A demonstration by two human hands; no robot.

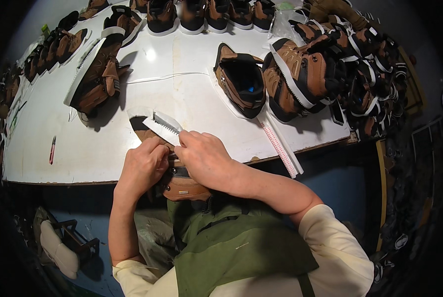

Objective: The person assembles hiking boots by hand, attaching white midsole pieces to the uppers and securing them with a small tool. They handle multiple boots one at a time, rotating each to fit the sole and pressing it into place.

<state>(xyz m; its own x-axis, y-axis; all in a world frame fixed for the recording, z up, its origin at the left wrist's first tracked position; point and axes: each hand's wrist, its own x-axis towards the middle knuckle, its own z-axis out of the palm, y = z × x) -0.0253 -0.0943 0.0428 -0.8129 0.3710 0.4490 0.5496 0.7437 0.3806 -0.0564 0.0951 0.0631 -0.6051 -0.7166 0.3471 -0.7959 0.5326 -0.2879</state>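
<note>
A brown and black hiking shoe (187,189) rests between my lap and the table edge, toe pointing away to the left. My left hand (144,163) is closed on its left side, fingertips pinched near the lacing. From the right, my right hand (204,156) bends its closed fingers over the upper; the exact spot they grip is hidden. Just beyond these fingers, a white piece with a dark toothed edge (164,123) lies across the front of the shoe. Both hands cover most of the shoe's middle.
On the white table (172,94) a brown shoe (100,74) lies tilted at left. Another shoe (240,79) stands right of centre, near a white ruler-like strip (280,138) overhanging the edge. More shoes (310,69) pile up at right. Small red snips (52,149) lie at left.
</note>
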